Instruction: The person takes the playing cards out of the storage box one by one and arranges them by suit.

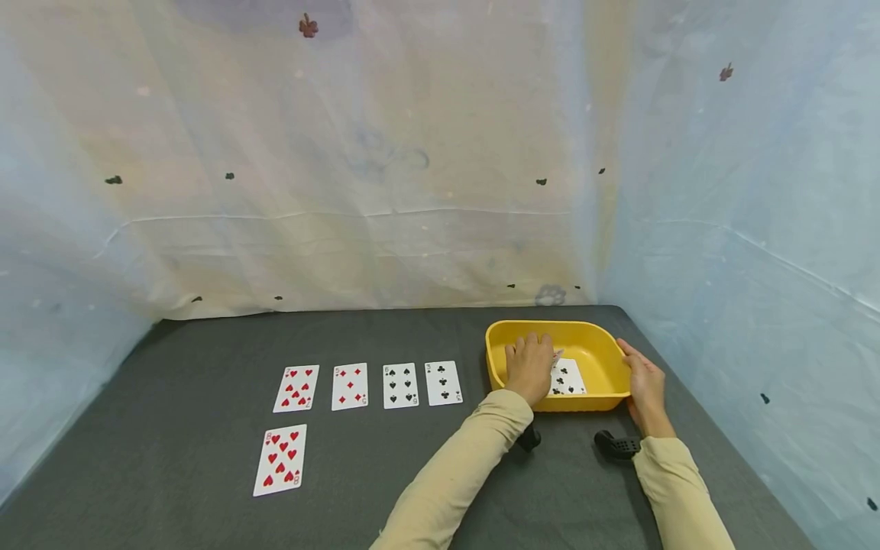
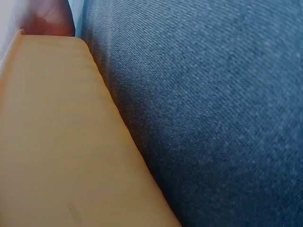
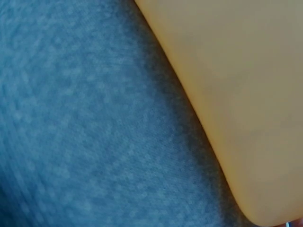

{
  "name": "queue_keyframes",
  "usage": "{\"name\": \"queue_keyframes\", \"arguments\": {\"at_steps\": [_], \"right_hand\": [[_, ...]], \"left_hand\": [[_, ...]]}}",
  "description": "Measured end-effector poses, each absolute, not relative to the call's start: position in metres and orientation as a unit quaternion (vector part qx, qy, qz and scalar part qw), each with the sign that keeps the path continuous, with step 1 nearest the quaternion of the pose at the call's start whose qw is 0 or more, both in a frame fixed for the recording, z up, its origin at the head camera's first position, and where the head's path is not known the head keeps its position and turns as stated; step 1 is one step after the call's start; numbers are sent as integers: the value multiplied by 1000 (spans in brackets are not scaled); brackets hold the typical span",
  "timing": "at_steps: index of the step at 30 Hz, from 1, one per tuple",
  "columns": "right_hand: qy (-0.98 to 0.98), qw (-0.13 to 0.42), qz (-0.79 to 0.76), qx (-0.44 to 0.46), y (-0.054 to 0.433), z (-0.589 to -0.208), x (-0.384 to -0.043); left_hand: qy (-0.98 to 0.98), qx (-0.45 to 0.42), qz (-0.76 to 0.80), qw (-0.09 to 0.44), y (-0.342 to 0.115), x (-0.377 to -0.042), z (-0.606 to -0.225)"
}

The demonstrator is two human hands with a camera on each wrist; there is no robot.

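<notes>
A yellow plastic tub [image 1: 598, 330] stands at the right of the dark table. My left hand [image 1: 529, 368] reaches over its near left side, fingers bent down inside it. The fingertips are hidden behind the hand, so I cannot tell whether they hold a card. Beside them, a clubs playing card [image 1: 567, 377] lies face up in the tub, and the corner of another card [image 1: 558, 354] shows above it. My right hand [image 1: 645, 388] grips the tub's right rim from outside. Both wrist views mostly show the tub's outer wall [image 2: 61, 132] and the table cloth [image 3: 94, 113].
Left of the tub, face-up cards form a row: hearts [image 1: 296, 388], diamonds [image 1: 350, 386], spades [image 1: 401, 385] and clubs [image 1: 443, 383]. Another hearts card [image 1: 279, 460] lies nearer, below the row's left end. Cloth walls [image 1: 385, 260] stand behind and beside the table [image 1: 172, 428].
</notes>
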State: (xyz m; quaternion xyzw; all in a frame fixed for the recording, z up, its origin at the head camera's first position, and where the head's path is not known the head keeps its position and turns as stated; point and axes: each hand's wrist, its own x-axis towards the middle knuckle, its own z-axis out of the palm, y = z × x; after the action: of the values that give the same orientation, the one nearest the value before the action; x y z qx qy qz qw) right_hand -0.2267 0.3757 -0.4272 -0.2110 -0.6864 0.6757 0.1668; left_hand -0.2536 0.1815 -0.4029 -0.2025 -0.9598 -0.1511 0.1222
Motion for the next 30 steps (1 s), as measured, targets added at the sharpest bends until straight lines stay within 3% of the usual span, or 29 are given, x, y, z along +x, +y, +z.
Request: {"name": "queue_keyframes", "arguments": {"at_steps": [8, 21, 30], "right_hand": [[-689, 164, 670, -221, 376, -426, -225], [-692, 165, 668, -218, 375, -428, -227], [-691, 166, 671, -212, 375, -427, -226]], "left_hand": [[-961, -195, -170, 100, 179, -254, -397], [-949, -221, -193, 116, 167, -255, -382], [-938, -217, -256, 86, 161, -254, -371]]}}
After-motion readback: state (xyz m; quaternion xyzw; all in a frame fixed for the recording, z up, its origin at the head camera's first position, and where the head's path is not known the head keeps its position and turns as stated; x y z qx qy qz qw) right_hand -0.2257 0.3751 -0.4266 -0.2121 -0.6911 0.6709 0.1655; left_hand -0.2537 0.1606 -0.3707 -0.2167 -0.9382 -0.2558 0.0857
